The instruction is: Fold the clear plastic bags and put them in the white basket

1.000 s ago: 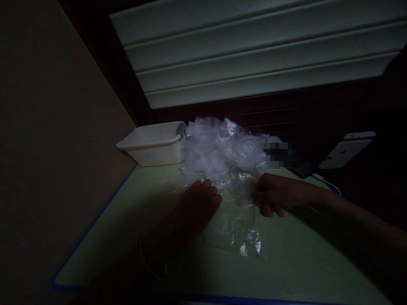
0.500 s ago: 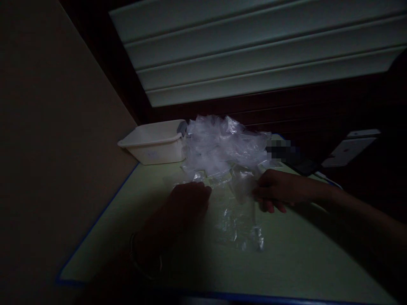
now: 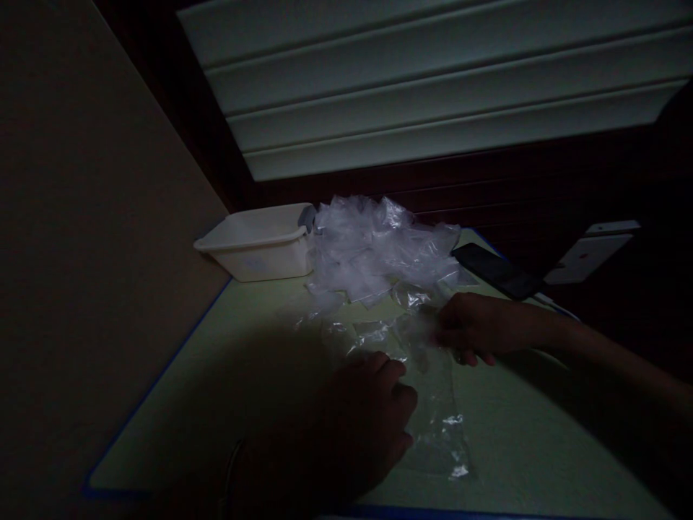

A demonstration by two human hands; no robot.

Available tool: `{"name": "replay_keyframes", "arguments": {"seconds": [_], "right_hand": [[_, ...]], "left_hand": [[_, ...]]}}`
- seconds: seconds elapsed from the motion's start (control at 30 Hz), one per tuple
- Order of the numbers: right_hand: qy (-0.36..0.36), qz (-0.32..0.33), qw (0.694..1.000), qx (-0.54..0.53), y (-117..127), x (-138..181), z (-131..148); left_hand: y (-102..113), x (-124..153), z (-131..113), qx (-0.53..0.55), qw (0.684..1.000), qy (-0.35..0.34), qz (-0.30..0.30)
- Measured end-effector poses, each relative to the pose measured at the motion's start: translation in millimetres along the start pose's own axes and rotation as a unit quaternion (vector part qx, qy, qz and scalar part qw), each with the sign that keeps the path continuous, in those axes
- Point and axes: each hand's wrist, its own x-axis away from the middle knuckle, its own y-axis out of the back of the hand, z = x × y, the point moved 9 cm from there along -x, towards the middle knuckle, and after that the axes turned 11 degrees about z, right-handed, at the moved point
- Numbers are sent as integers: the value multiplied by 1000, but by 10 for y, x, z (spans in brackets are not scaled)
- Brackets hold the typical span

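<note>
Clear plastic bags lie in a crumpled pile [image 3: 368, 245] at the back of the pale green tabletop [image 3: 260, 318]. In front of the pile, a clear plastic bag [image 3: 433, 440] is spread flat toward the near edge. My left hand [image 3: 373, 412] rests over its left side, palm down, with fingers slightly bent and apart. At the bag's upper right, my right hand [image 3: 468, 325] has its fingers closed, pinching thin clear plastic. Its fingertips are partly hidden and a little blurred.
An off-white plastic bin [image 3: 260, 260] with a grey handle stands at the back left, by the wall. Behind my right hand lies a black phone [image 3: 498, 271] with a white cable. A white device [image 3: 590, 256] is beyond the table's right edge. The scene is dim.
My left hand has moved right and nearer to me, and its fingers have spread. The flat bag reaches closer to the near edge. My right hand has hardly moved.
</note>
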Motion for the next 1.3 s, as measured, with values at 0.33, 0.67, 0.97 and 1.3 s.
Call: {"name": "replay_keyframes", "arguments": {"seconds": [0.33, 0.67, 0.97, 1.3], "right_hand": [[32, -219, 942, 251, 181, 111, 348], [-88, -299, 922, 228, 372, 80, 77], [-76, -294, 934, 188, 418, 126, 23], [85, -259, 941, 201, 346, 240, 349]], "left_hand": [[-45, 41, -152, -34, 999, -25, 11], [7, 5, -125, -20, 1000, -9, 11], [47, -15, -67, -31, 999, -22, -24], [150, -9, 106, 27, 998, 18, -58]]}}
